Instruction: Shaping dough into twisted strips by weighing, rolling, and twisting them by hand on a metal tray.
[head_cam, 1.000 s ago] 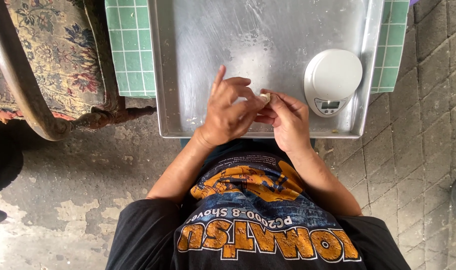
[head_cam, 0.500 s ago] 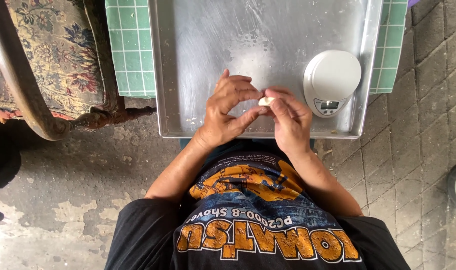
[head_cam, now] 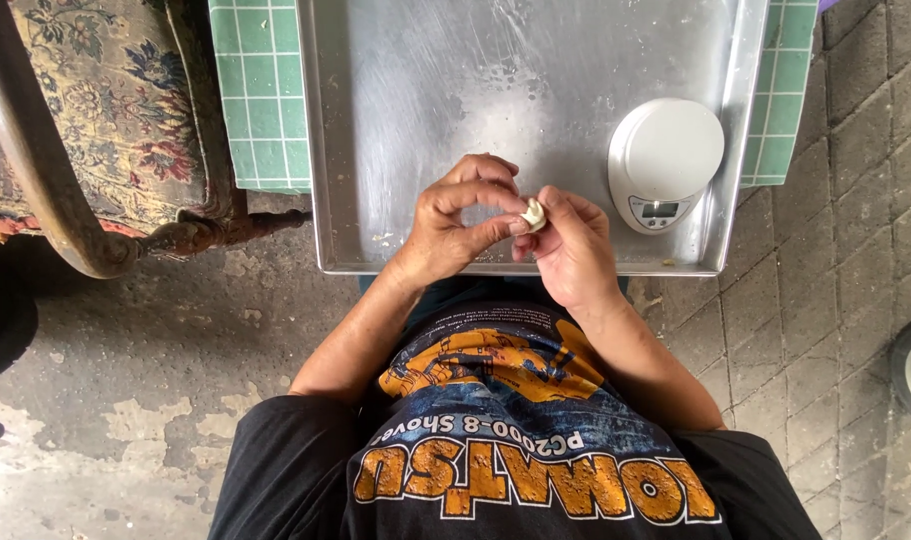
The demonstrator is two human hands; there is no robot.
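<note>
While poised above the near rim of the metal tray [head_cam: 426,80], still working a small pale lump [head_cam: 533,213] between both sets of fingertips. Left hand [head_cam: 456,225]: curled tight, thumb and forefinger closed narrow against the lump's left side. Right hand [head_cam: 574,250]: pinching from the other side, thumb and first fingers shut on it, remaining fingers folded under.

Changed since a second ago: left forefinger no longer raised, now bent down with the rest. Lump turned up into plainer view at the right fingertips and looking rounder. Possibly dough, though too small to tell for sure. Otherwise hardly shifted, both hands in the same spot, clear of the tray floor.

Judged from that: shaping carried a little further but not finished, lump not yet set down anywhere.

Just right of the hands, standing on the tray, a round white kitchen scale [head_cam: 666,160]. Beneath the tray, a green checked cloth [head_cam: 261,90]. Off to the left, a floral upholstered chair [head_cam: 86,110].
</note>
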